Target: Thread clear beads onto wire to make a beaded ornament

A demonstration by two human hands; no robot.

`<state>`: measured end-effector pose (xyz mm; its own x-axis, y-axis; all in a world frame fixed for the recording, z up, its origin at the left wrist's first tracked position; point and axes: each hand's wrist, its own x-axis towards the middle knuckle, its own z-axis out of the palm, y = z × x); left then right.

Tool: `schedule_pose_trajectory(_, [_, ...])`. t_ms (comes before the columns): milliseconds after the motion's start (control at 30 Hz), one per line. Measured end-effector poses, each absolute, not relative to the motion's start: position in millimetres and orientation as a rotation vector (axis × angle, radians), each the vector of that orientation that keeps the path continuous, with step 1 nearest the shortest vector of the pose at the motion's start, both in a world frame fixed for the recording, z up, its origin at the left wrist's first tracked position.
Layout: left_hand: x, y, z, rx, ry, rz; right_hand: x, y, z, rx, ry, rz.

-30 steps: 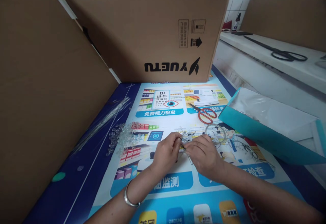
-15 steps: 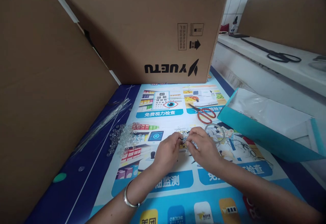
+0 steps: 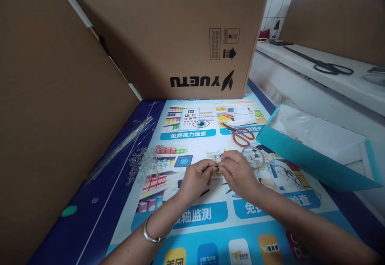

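pinching a small wire piece (image 3: pixel 217 163) between left hand (image 3: pixel 197 177), right hand (image 3: pixel 237 173)

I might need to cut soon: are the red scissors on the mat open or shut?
Slightly open, as far as the view shows: the red scissors lie flat on the mat, handle loops apart; the blades look nearly together.

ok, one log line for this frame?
left hand: pinching small clear beaded wire piece | right hand: pinching it too | red-handled scissors: beyond

You read "YUETU", printed upside down, on the cardboard box (image 3: pixel 180 36). On the printed mat (image 3: pixel 192 225), the blue banners read "免费视力检查" and "轴监测"; an eye chart is pictured above.
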<state>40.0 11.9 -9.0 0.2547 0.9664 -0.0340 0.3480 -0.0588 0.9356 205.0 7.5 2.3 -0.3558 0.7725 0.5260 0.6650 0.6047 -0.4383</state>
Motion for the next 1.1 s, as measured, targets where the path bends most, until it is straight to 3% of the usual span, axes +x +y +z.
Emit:
schedule_pose_trajectory(567, [40, 5, -9, 1.502, 1.156, 0.753, 220, 16, 1, -0.929, -2.204, 0.346])
schedule_pose_trajectory(1100, [33, 8, 3, 2.074, 1.080, 0.817, 226, 18, -7, -1.078, -2.103, 0.384])
